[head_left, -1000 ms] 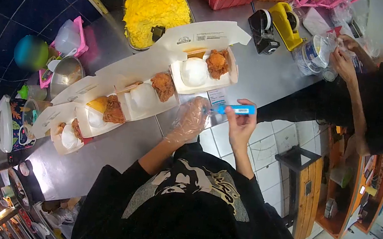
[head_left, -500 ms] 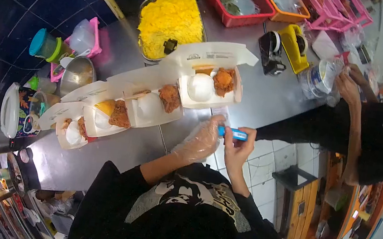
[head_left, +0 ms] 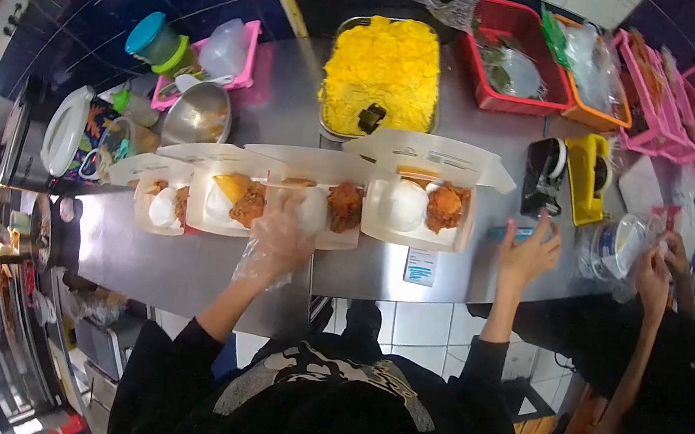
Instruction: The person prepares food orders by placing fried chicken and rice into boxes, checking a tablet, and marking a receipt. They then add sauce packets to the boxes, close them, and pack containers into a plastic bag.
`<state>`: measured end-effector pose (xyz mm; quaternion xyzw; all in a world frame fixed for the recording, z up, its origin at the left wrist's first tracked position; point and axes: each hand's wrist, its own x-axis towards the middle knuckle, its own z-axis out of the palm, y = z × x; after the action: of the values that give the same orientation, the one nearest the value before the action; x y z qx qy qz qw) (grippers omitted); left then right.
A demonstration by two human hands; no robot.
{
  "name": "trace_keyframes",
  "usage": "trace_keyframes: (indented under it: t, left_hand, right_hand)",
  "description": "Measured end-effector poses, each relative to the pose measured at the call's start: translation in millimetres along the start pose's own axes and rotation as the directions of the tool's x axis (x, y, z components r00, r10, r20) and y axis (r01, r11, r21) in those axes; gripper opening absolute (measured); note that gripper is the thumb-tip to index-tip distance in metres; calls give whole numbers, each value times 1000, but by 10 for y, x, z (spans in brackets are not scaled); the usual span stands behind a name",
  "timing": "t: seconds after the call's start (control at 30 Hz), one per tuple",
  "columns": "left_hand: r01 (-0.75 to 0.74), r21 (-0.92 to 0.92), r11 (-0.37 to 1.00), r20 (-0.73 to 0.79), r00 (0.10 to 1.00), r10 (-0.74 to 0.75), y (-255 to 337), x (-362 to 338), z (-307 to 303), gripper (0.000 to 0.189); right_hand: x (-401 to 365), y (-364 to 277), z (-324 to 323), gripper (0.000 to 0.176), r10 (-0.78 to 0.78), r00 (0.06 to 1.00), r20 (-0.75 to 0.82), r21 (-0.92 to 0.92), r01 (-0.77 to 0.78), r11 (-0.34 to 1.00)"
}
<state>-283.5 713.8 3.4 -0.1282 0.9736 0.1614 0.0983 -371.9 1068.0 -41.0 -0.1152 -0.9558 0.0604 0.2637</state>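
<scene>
My left hand (head_left: 279, 238), in a clear plastic glove, reaches over the front of an open food box (head_left: 335, 240) with rice and fried chicken; its fingers are blurred. Spread fingers show on my bare right hand (head_left: 528, 255), beside a blue marker (head_left: 516, 233) at the counter's right part. Between my hands stands another open box (head_left: 375, 212) with white rice (head_left: 406, 205) and fried chicken (head_left: 446, 207). In front of it lies a paper slip (head_left: 421, 266) with blue marks. More open boxes (head_left: 209, 202) continue to the left.
A tray of yellow shredded food (head_left: 385, 68) sits behind the boxes. Black (head_left: 544, 175) and yellow (head_left: 586, 180) tape dispensers stand right of them. Red (head_left: 511, 104) and pink baskets are at the back. A co-worker's hands (head_left: 657, 271) hold plastic at the right; a metal bowl (head_left: 198, 113) is left.
My hands have moved apart, the left one to the boxes and the right one rightward with the marker, its fingers now spread. The slip now shows blue marks. The view has turned.
</scene>
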Motion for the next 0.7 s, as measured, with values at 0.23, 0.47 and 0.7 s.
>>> trace_keyframes:
  t: [0.23,0.47,0.7]
  left_hand:
    - [-125,191,974,23,992,122,-180,382,337,80]
    - [-17,-453,891,-27,1000,5,-414,-360,-603,84]
    - [207,-599,773,-153,918,-365,-2282,-1566,-732,89]
  right_hand:
    - [-306,-1326,148,77,-662,539,520,388,542,746]
    - [-116,-1483,-248,77,-661,549,512,474,461,750]
    - [-996,-2191,-1038,72,-802,383,458,750,318,580]
